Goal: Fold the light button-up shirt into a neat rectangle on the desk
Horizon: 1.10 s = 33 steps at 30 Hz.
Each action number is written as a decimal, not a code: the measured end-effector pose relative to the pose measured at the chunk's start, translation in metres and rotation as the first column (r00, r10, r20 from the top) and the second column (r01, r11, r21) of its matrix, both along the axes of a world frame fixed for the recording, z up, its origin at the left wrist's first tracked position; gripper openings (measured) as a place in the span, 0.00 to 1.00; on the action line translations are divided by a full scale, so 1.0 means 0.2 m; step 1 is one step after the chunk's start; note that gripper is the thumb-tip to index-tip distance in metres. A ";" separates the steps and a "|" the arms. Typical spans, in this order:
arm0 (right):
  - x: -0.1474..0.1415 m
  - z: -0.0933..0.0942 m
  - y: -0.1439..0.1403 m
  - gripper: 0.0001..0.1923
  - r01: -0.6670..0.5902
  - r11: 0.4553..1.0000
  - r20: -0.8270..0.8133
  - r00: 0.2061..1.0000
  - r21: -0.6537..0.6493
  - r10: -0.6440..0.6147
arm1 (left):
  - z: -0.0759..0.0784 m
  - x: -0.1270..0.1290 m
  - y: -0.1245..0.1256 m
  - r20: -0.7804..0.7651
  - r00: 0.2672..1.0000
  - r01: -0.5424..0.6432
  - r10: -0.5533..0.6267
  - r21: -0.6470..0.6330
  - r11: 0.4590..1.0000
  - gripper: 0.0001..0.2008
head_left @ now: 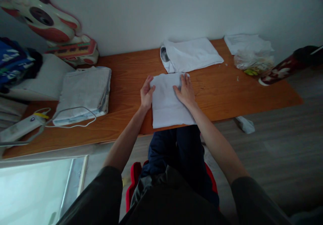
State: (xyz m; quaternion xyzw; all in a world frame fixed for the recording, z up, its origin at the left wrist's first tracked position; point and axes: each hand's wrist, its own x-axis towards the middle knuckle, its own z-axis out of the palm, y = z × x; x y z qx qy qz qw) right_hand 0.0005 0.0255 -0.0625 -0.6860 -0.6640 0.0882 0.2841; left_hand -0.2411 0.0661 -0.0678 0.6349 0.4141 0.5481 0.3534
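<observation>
A folded white garment (168, 104) lies at the near edge of the wooden table (227, 90), straight in front of the person. The left hand (146, 93) grips the garment's upper left edge, its fingers curled around the cloth. The right hand (186, 91) lies flat on the upper right part, fingers spread and pressed down on the fabric.

Just behind, touching or almost touching the garment's far edge, sits another folded white piece (191, 54). To the left rests a folded grey-white stack (83, 92) with a white cable (73, 117) looped over its near side. At the far right lie a crumpled plastic bag (253, 62) and a dark red cylinder (285, 68) on its side.
</observation>
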 end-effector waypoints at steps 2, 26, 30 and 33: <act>0.01 -0.01 0.01 0.44 0.001 1.000 -0.023 1.000 0.004 -0.001 | -0.01 -0.01 0.00 0.026 0.999 -0.026 0.027 -0.022 0.999 0.24; 0.04 -0.02 0.04 0.40 0.117 0.993 -0.212 0.971 0.009 -0.112 | 0.04 -0.02 0.13 -0.072 0.978 -0.200 0.197 -0.045 0.979 0.10; 0.04 -0.04 0.05 0.39 0.108 0.994 -0.175 0.979 0.008 -0.105 | 0.01 -0.01 0.15 -0.012 0.994 -0.105 0.105 0.017 0.994 0.10; 0.04 -0.06 0.05 0.38 0.096 0.995 -0.184 0.979 0.035 -0.088 | -0.03 -0.03 0.18 -0.056 0.995 -0.084 0.085 0.035 0.996 0.13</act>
